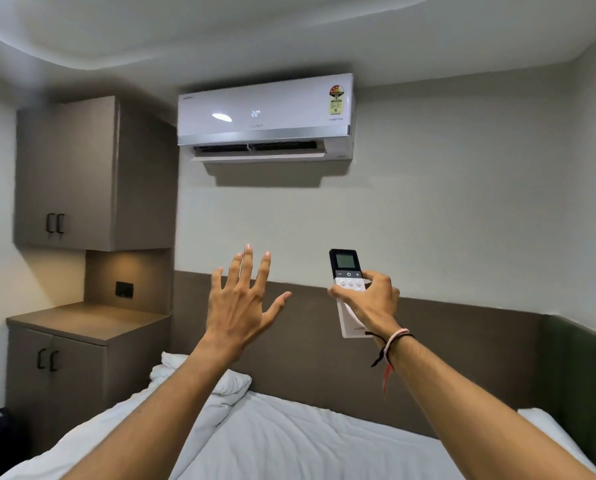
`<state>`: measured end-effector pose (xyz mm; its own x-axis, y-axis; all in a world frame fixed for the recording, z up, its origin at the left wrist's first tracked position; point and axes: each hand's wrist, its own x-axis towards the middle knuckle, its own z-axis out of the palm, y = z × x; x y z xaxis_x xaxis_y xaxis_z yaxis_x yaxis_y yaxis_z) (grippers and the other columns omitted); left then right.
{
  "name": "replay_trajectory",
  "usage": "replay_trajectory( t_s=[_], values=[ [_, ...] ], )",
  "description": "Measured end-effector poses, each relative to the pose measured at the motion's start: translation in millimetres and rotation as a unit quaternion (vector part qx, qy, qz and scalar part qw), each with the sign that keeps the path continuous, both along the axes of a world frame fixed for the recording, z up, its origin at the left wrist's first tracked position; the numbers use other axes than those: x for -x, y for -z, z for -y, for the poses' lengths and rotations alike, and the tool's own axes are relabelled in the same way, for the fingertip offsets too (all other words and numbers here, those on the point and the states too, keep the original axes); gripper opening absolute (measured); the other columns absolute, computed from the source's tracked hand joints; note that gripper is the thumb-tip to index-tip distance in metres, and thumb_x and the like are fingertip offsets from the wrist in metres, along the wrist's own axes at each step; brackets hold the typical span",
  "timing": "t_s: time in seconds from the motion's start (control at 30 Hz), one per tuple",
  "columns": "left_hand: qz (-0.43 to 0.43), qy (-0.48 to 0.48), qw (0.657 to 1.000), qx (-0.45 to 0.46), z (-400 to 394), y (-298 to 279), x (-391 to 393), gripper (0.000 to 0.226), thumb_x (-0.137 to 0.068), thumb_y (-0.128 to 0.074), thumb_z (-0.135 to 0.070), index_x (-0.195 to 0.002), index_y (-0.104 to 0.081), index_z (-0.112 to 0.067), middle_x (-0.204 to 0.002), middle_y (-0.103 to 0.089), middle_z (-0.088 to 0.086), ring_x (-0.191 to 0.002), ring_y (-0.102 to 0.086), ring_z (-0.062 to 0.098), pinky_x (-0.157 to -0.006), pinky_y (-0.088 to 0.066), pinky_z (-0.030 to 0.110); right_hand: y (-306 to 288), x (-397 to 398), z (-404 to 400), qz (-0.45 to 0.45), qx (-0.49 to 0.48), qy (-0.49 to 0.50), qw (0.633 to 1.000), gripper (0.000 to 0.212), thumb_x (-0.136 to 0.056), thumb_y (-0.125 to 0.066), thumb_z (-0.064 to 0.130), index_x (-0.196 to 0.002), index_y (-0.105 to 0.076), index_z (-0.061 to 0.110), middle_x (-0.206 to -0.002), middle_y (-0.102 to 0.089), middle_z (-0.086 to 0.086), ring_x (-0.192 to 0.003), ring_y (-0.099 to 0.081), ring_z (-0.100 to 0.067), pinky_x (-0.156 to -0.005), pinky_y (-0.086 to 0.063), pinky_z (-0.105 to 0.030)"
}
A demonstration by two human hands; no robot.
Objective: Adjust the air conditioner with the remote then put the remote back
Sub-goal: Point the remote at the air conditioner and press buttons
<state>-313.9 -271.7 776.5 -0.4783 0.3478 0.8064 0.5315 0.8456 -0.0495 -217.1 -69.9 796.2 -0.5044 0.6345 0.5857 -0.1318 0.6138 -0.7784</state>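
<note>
Head view, forward toward wall

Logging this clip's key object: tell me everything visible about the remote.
The remote is a slim bar, seemingly plastic, with a black top holding a lit grey screen and a white lower body with round buttons and faint lettering near the bottom. It stands nearly upright, raised toward the air conditioner, gripped by the right hand, thumb on the buttons.

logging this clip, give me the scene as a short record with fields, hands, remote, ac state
left hand: left hand raised, fingers spread, empty
right hand: right hand grips remote, thumb on the buttons
remote: upright, screen end pointing up toward the air conditioner
ac: wall-mounted, display reads 22, flap open
below: bed with white bedding
task stage: adjusting; remote not yet put back
</note>
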Motion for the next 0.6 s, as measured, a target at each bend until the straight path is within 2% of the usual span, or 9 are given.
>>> replay_trajectory(
  t_s=[0.07, 0.13, 0.27, 0.37, 0.5, 0.6],
  values=[
    [0.007, 0.023, 1.0, 0.001, -16.1, 7.6, -3.8, 0.087, -0.091, -0.016, -0.073, -0.158, -0.027, -0.02, -0.165, -0.028, 0.02, -0.149, -0.035, 0.033, -0.11, -0.039, 0.058, 7.7, -13.2, -10.3, 0.023, -0.002, 0.029, 0.999, 0.036, -0.056, -0.084, 0.043, -0.086, -0.072, 0.027, -0.073, -0.07, 0.009, -0.068, -0.066, -0.007, -0.05, -0.048, -0.02],
    [0.014, 0.048, 0.999, 0.005, -37.2, 18.3, -10.2, 0.086, -0.091, -0.018, -0.073, -0.158, -0.027, -0.02, -0.165, -0.029, 0.02, -0.149, -0.035, 0.034, -0.11, -0.039, 0.058, 18.2, -27.9, -24.6, 0.045, -0.004, 0.065, 0.997, 0.036, -0.055, -0.082, 0.047, -0.083, -0.071, 0.028, -0.078, -0.073, 0.007, -0.073, -0.069, -0.016, -0.055, -0.049, -0.024],
    [0.03, 0.109, 0.993, 0.018, -88.3, 49.3, -31.8, 0.084, -0.092, -0.022, -0.072, -0.158, -0.027, -0.02, -0.164, -0.031, 0.02, -0.149, -0.035, 0.033, -0.111, -0.04, 0.06, 43.9, -63.5, -58.6, 0.079, -0.007, 0.131, 0.988, 0.044, -0.058, -0.083, 0.049, -0.093, -0.074, 0.024, -0.083, -0.073, 0.006, -0.076, -0.064, -0.017, -0.056, -0.039, -0.023],
    [0.052, 0.147, 0.988, 0.023, -128.4, 77.7, -52.3, 0.082, -0.094, -0.025, -0.07, -0.158, -0.027, -0.019, -0.164, -0.032, 0.02, -0.148, -0.037, 0.033, -0.111, -0.04, 0.059, 69.7, -91.9, -86.5, 0.106, 0.01, 0.179, 0.978, 0.05, -0.055, -0.082, 0.05, -0.097, -0.07, 0.025, -0.087, -0.07, 0.006, -0.08, -0.059, -0.02, -0.067, -0.043, -0.031],
    [0.079, 0.195, 0.976, 0.049, -181.8, 130.3, -82.4, 0.084, -0.095, -0.023, -0.071, -0.159, -0.021, -0.017, -0.165, -0.029, 0.019, -0.149, -0.035, 0.033, -0.112, -0.039, 0.058, 121.2, -131.7, -128.7, 0.156, 0.033, 0.222, 0.962, 0.052, -0.058, -0.085, 0.048, -0.101, -0.067, 0.025, -0.095, -0.07, 0.0, -0.086, -0.062, -0.025, -0.068, -0.039, -0.031],
    [0.112, 0.219, 0.967, 0.067, -213.7, 174.8, -103.9, 0.085, -0.094, -0.023, -0.071, -0.159, -0.02, -0.017, -0.165, -0.029, 0.018, -0.149, -0.035, 0.033, -0.111, -0.04, 0.058, 163.1, -158.9, -156.5, 0.192, 0.06, 0.238, 0.95, 0.056, -0.061, -0.085, 0.045, -0.108, -0.065, 0.023, -0.108, -0.068, -0.006, -0.097, -0.063, -0.031, -0.073, -0.039, -0.032]
  ],
)
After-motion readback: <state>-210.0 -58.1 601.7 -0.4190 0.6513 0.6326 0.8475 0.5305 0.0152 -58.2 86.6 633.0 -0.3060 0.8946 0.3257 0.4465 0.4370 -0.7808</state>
